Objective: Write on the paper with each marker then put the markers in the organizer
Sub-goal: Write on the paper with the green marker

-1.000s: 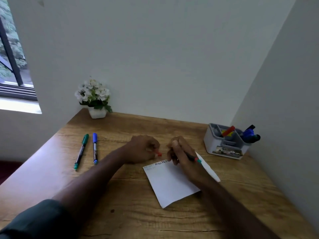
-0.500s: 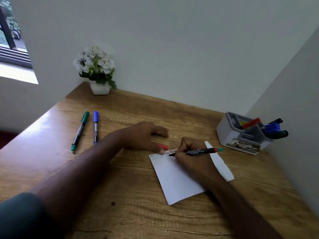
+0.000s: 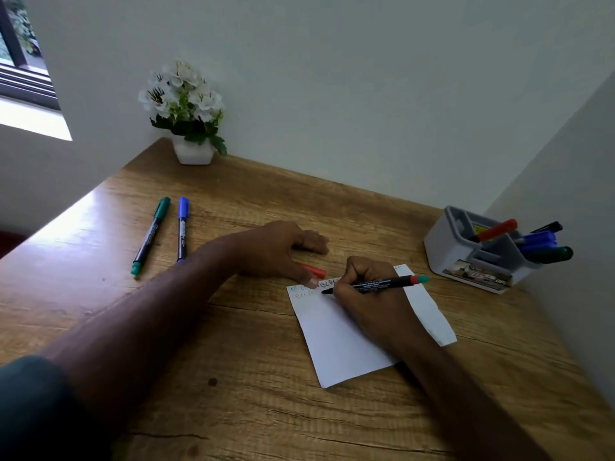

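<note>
A white paper [image 3: 346,341] with lines of letters along its top lies on the wooden desk [image 3: 233,377]. My right hand [image 3: 369,294] grips a black-barrelled marker [image 3: 382,283] with its tip touching the paper's top left. My left hand [image 3: 283,251] rests flat, one fingertip pressing the paper's top edge, and a red cap [image 3: 314,270] lies under it. A green marker [image 3: 151,234] and a blue marker [image 3: 182,232] lie side by side at the left. The grey organizer [image 3: 466,254] at the right holds red, blue, black and green markers.
A white pot of white flowers [image 3: 188,111] stands at the back left corner. Walls close the desk at the back and right. A window is at the far left.
The view tilted down and shifted. My left hand opened and laid the red cap beside the paper; my right hand brought the marker tip down onto the paper.
</note>
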`<state>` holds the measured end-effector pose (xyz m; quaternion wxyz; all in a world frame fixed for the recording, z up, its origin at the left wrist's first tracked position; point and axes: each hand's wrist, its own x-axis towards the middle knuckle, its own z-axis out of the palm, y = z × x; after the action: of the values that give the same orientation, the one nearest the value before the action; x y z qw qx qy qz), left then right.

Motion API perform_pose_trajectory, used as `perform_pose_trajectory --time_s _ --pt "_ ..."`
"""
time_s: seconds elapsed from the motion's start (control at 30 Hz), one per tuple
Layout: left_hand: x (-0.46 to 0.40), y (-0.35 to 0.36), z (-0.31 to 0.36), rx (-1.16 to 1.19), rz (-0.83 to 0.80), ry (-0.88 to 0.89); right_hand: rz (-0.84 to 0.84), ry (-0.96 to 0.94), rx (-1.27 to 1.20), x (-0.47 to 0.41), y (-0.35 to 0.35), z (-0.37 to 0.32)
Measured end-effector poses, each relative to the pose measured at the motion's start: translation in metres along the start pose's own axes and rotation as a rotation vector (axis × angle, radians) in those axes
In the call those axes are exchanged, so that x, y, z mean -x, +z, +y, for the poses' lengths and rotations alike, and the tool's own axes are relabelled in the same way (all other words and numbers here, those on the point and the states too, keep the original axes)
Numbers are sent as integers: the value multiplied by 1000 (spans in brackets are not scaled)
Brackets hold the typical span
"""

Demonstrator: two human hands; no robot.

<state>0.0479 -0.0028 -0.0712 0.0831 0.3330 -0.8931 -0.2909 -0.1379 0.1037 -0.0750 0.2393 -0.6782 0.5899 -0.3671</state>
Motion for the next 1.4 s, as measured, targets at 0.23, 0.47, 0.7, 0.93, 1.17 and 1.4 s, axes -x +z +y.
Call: perform_pose_trajectory --time_s 0.23,0.47,0.7,0.93,1.17,1.4 --pt "0 0 0 14 -8 -3 -17 -16 15 0 1 0" --pt "1 1 0 19 2 -5 3 -19 23 -1 2 2" --pt "0 1 0 9 -1 -2 9 -16 -25 0 1 2" --pt "2 0 2 14 -10 0 33 -25 -10 0 1 3" --pt "2 -1 4 -5 -11 4 39 -26 4 0 1 4" --pt "1 0 2 -17 -15 -1 37 -11 15 -1 3 2"
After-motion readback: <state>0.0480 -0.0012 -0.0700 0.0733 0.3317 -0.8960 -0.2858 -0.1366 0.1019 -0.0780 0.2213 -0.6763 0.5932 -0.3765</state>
